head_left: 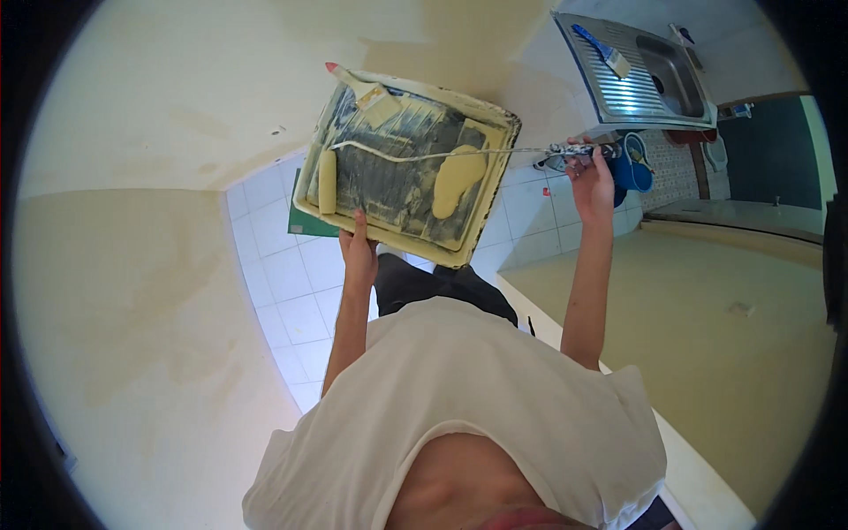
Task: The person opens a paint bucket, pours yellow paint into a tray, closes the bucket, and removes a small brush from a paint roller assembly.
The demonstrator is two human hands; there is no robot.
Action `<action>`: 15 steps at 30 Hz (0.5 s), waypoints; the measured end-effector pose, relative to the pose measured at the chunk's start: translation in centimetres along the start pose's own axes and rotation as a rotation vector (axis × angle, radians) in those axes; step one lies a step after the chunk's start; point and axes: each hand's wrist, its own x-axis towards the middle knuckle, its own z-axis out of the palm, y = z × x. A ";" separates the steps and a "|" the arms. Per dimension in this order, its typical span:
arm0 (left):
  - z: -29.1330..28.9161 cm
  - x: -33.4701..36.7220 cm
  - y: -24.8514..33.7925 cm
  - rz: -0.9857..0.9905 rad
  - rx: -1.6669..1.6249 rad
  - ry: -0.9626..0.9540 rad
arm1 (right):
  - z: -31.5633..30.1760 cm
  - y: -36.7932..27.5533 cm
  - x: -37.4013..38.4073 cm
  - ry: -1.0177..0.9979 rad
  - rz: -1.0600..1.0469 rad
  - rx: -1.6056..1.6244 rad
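My left hand [359, 253] grips the near edge of a paint tray [402, 237], its thumb over the rim. Streaks of pale yellow paint cover the tray's dark inside, and a thick yellow puddle [459, 179] lies at its right. A paintbrush [369, 95] with a red-tipped handle rests across the far left corner. My right hand [594, 181] is closed around the paint-smeared handle of a paint roller [328, 182]. The roller's long wire frame crosses over the tray, and its yellow sleeve is at the tray's left side.
At the upper right is a steel sink [676, 75] with a blue-handled paintbrush [603, 51] on its drainboard. A blue bucket [638, 168] stands below it. A green panel [309, 221] shows under the tray, above white floor tiles [281, 267]. A patchy yellowish wall [141, 300] rises on the left.
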 end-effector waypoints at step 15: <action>0.1 2.1 0.0 -0.045 -0.038 0.024 | -0.2 3.8 3.3 -0.078 0.093 0.192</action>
